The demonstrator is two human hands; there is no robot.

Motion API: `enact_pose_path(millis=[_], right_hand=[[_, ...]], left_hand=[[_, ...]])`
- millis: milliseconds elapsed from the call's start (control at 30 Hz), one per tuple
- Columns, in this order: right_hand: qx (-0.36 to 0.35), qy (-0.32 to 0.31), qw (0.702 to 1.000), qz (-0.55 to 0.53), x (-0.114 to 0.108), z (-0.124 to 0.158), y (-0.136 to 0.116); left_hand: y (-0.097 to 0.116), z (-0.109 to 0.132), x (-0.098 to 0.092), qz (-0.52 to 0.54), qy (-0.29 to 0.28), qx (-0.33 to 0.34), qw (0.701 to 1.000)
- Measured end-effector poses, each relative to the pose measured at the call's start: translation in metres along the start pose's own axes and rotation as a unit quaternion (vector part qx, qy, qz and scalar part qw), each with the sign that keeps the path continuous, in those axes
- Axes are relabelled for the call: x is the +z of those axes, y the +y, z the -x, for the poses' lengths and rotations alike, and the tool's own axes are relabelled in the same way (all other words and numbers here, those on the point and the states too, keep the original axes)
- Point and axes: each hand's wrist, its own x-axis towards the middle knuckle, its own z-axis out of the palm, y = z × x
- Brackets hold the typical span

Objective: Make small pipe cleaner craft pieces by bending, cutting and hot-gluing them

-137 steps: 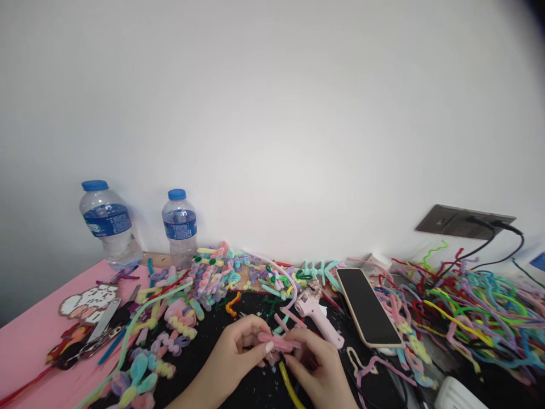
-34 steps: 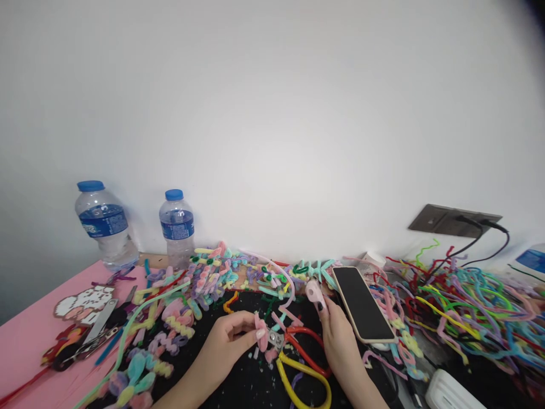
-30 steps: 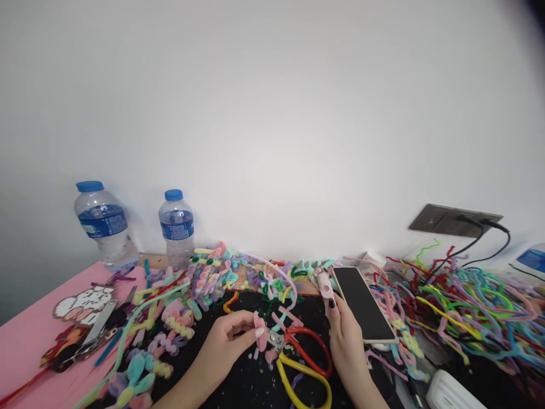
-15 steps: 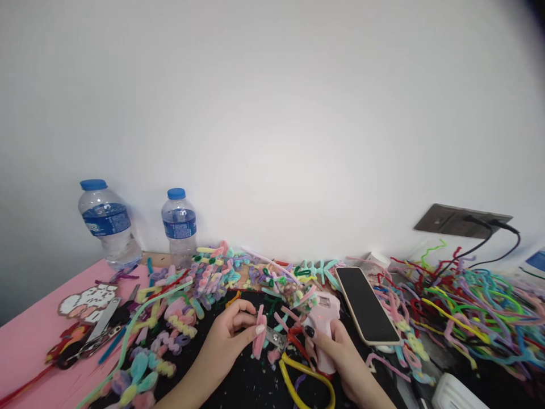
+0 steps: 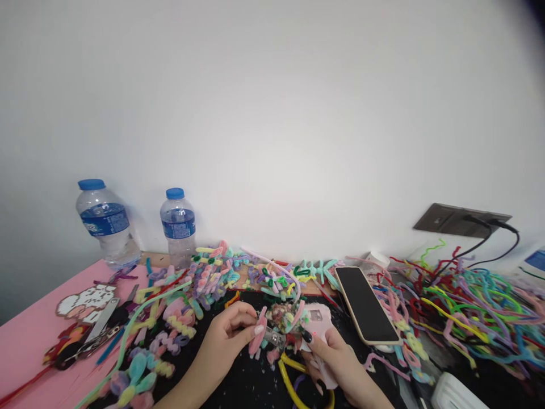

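My left hand (image 5: 227, 338) pinches a short bent pink pipe cleaner (image 5: 258, 336) between thumb and fingers. My right hand (image 5: 336, 355) is wrapped round a pale pink fabric shaver (image 5: 320, 319) with a small window and a red light. A multicoloured clump of fluff (image 5: 284, 316) fills its head, which faces the pipe cleaner across a small gap. Below both hands lie scissors (image 5: 289, 386) with yellow handles, partly hidden by my right hand and the shaver.
Two water bottles (image 5: 179, 230) stand against the wall at left. Finished pipe-cleaner shapes (image 5: 213, 278) crowd the back edge. A phone (image 5: 367, 307) lies right of my hand, before a tangle of loose pipe cleaners (image 5: 481, 318). More scissors (image 5: 102, 324) rest on pink card.
My right hand has brought the shaver slightly left and lower, with its head closer to the pink pipe cleaner. The pipe cleaner has tilted; my left hand has hardly moved.
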Motion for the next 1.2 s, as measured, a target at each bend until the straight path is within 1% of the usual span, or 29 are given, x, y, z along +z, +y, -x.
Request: enact_pose_path(millis=[333, 733, 933, 1200], right_hand=[[0.012, -0.010, 0.999, 0.038, 0.0001, 0.0013, -0.0064], [0.018, -0.014, 0.999, 0.041, -0.0011, 0.0018, -0.0073], [0.020, -0.017, 0.999, 0.029, -0.0023, 0.0015, -0.0068], [0.017, -0.013, 1.000, 0.020, -0.0021, 0.0013, -0.0056]], left_hand=[[-0.0023, -0.0004, -0.0003, 0.004, 0.010, 0.002, 1.000], [-0.0007, -0.0003, 0.0002, 0.018, -0.001, 0.002, 1.000], [-0.0001, 0.0005, -0.0002, 0.007, 0.019, -0.002, 1.000], [0.0025, -0.0012, 0.0002, 0.020, 0.036, 0.002, 0.999]])
